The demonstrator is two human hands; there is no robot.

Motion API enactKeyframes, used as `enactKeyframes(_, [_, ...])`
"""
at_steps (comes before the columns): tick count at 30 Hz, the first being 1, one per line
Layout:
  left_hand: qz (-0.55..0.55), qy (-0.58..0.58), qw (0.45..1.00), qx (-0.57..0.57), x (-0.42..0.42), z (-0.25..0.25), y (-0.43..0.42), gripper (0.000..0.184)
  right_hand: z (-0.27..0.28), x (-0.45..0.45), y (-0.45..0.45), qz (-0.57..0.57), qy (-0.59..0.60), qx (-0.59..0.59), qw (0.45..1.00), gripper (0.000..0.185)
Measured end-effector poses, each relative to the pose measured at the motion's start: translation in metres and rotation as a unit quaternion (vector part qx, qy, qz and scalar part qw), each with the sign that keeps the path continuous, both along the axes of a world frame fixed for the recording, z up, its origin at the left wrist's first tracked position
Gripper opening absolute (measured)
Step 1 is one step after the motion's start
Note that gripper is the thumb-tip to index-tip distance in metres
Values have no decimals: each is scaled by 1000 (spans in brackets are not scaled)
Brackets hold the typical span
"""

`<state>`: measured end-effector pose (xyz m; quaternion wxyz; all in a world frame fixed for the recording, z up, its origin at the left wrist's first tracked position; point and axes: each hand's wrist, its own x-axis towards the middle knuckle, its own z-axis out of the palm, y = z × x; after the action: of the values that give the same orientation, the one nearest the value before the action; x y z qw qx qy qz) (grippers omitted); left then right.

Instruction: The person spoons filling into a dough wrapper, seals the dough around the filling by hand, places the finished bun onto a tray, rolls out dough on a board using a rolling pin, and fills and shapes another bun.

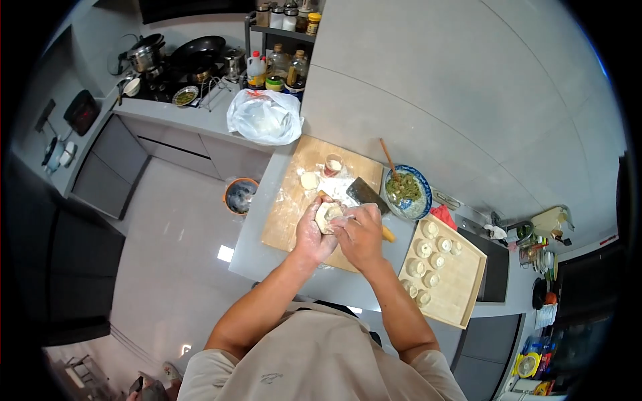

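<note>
A filled bun of white dough point(327, 216) rests in my left hand point(313, 232), whose fingers curl round it from below. My right hand point(360, 234) pinches the bun's edge from the right side. Flour dusts both hands. Below them lies a wooden board point(287, 214) with a floury patch, a dough piece point(309, 180) and a small cup point(333, 165). A yellowish wooden stick point(388, 234), maybe a rolling pin, is mostly hidden by my hands. Beside it sits a dark oblong block point(364, 192).
To the board's right stands a blue-patterned bowl point(424, 208) of green filling with a wooden utensil in it. Nearer me, a wooden tray point(447, 304) carries several shaped buns. A white plastic bag point(265, 117) is on the far counter; an orange-rimmed bin point(227, 198) stands on the floor.
</note>
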<state>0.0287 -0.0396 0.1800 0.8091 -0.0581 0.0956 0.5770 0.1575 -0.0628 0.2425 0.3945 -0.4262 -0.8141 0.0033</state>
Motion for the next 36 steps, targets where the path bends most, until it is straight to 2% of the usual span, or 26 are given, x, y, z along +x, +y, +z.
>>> enactKeyframes(2, [-14, -34, 998, 48, -1, -12, 2, 27, 1, -4, -1, -21, -32, -5, 999, 22])
enactKeyframes(6, [13, -16, 1000, 14, -2, -1, -2, 28, 1, -6, -1, -23, -29, -1, 999, 19])
enactKeyframes(8, [22, -12, 999, 30, -4, -8, 0, 28, 7, -11, -5, -36, 12, -10, 999, 16])
enactKeyframes(17, [61, 62, 996, 7, 0, 14, -8, 25, -13, -17, -4, -43, -22, 53, 997, 19])
enactKeyframes(23, [59, 29, 997, 39, 2, -10, -5, 24, -1, -17, -10, -68, 33, 44, 996, 22])
enactKeyframes(26, [61, 49, 996, 36, 4, -1, -8, 23, 0, -21, -8, -64, 46, 21, 997, 16])
enactKeyframes(32, [57, 73, 996, -16, 6, 4, -6, 24, -7, -19, -6, -58, 25, -2, 998, 19])
enactKeyframes(34, [40, 4, 999, 4, -2, 5, -3, 24, 2, -8, -2, -61, 35, -15, 997, 20])
enactKeyframes(35, [-14, -15, 999, 44, -8, 5, -2, 25, 6, -1, 1, -63, 45, -27, 997, 20])
enactKeyframes(36, [-14, -16, 999, 43, -10, 6, 0, 25, 9, 4, 5, -63, 44, -27, 997, 20])
